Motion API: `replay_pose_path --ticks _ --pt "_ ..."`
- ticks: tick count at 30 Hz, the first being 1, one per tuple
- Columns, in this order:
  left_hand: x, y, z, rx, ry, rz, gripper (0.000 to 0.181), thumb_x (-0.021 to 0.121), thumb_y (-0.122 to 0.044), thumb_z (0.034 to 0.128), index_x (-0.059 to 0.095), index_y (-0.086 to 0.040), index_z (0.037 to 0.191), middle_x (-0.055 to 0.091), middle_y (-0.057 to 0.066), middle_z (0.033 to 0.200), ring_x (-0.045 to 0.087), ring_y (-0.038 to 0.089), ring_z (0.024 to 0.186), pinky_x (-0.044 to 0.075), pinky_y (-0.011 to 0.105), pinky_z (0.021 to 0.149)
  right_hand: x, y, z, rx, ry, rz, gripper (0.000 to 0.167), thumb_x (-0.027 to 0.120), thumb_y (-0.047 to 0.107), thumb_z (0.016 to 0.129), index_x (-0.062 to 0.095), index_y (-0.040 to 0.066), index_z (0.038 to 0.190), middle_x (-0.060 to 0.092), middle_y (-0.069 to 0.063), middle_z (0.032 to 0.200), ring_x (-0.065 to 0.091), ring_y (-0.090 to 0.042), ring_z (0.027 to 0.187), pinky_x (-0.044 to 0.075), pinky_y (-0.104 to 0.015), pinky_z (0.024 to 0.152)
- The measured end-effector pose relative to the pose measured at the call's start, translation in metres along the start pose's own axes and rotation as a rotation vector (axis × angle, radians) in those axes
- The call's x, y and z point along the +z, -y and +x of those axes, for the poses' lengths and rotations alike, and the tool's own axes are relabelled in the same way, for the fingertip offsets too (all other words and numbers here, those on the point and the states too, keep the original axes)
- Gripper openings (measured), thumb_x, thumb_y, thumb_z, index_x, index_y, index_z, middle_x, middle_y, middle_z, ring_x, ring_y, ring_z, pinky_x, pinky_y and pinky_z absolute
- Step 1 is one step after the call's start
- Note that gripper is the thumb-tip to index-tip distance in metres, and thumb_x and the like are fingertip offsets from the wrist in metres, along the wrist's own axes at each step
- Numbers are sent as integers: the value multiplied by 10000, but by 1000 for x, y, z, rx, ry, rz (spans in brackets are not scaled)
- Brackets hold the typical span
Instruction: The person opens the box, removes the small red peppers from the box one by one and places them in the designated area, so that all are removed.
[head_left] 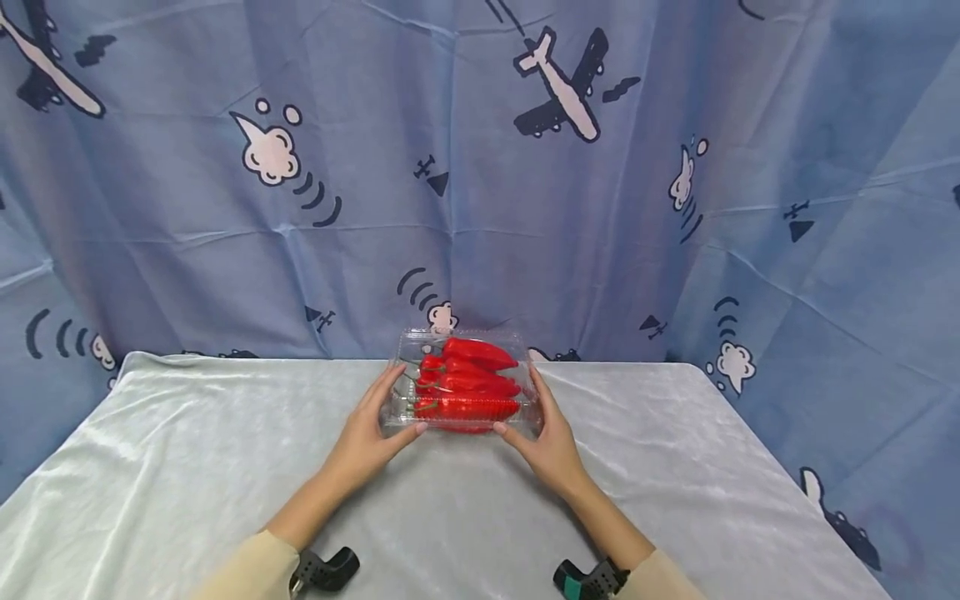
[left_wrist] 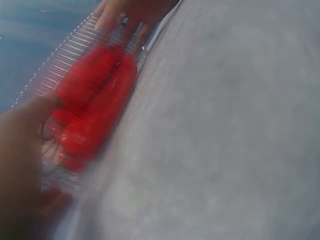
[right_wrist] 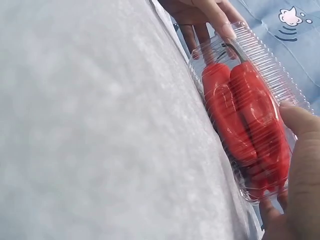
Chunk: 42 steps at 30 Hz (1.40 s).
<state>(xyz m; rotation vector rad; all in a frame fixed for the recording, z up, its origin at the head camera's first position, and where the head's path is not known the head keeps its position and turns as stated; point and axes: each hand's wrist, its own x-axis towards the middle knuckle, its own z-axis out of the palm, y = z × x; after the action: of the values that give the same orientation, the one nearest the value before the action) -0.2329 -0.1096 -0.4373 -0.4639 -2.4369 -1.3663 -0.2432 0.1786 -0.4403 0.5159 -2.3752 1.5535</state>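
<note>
A clear plastic box (head_left: 465, 421) with several red peppers (head_left: 468, 383) in it is at the far edge of the table. My left hand (head_left: 362, 442) grips its left end, thumb on the near side, fingers along the end. At the other end my right hand (head_left: 551, 446) grips it the same way. In the left wrist view the peppers (left_wrist: 95, 105) are blurred, and the left hand (left_wrist: 22, 160) holds the near end. The right wrist view shows the ridged box wall (right_wrist: 267, 62) and the right hand (right_wrist: 302, 175) around the box.
A pale, velvety cloth (head_left: 465, 517) covers the table, with slight folds at the left. Behind and beside it hangs a blue curtain (head_left: 360, 192) printed with planes and clouds. Dark straps with black devices are on both wrists.
</note>
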Motion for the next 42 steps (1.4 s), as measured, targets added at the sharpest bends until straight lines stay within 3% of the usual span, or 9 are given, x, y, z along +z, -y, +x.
replay_pose_path --ticks 4,10,15,22,27,34,42 --pt "3 2 -4 17 -19 -11 897 847 -298 818 356 -285 1570 311 140 1653 431 397 1453 384 628 1141 -1 -4 -4 -11 13 35 1001 813 161 845 188 170 1627 269 -161 1665 427 -370 1467 420 -474 1117" --pt "0 1 -4 26 -14 17 894 830 -306 833 333 -299 1576 309 107 1657 419 391 1461 402 641 1120 0 -1 -3 -15 17 84 996 804 95 844 188 137 1626 284 -192 1653 437 -392 1454 408 -477 1125" --pt "4 0 -4 36 -6 -13 842 783 -289 871 324 -286 1576 267 141 1668 430 438 1438 451 653 1063 -2 -3 -3 -21 4 150 963 768 0 844 205 103 1619 258 -190 1662 391 -435 1467 378 -494 1133" --pt "5 0 -5 17 4 -22 817 744 -273 893 305 -274 1582 224 122 1684 385 443 1465 455 652 1052 0 -2 -2 -26 3 213 955 746 -27 844 199 88 1619 188 -189 1683 274 -430 1522 343 -428 1147" --pt "3 -2 -6 25 3 22 810 713 -261 903 287 -271 1592 233 118 1684 369 420 1482 401 651 1112 0 0 -2 12 1 220 937 730 -25 859 202 108 1622 156 -144 1703 234 -410 1546 332 -432 1157" --pt "3 -3 -7 32 -3 70 801 688 -282 919 260 -325 1595 255 112 1681 403 389 1469 379 631 1141 2 3 -3 72 -19 203 910 732 17 872 238 172 1621 229 -158 1682 280 -386 1536 316 -495 1172" --pt "4 -6 -9 3 -5 112 763 634 -289 961 221 -303 1603 232 128 1687 349 392 1496 346 596 1178 5 3 -4 82 -42 156 890 737 66 888 247 199 1619 275 -162 1666 341 -373 1513 344 -525 1164"
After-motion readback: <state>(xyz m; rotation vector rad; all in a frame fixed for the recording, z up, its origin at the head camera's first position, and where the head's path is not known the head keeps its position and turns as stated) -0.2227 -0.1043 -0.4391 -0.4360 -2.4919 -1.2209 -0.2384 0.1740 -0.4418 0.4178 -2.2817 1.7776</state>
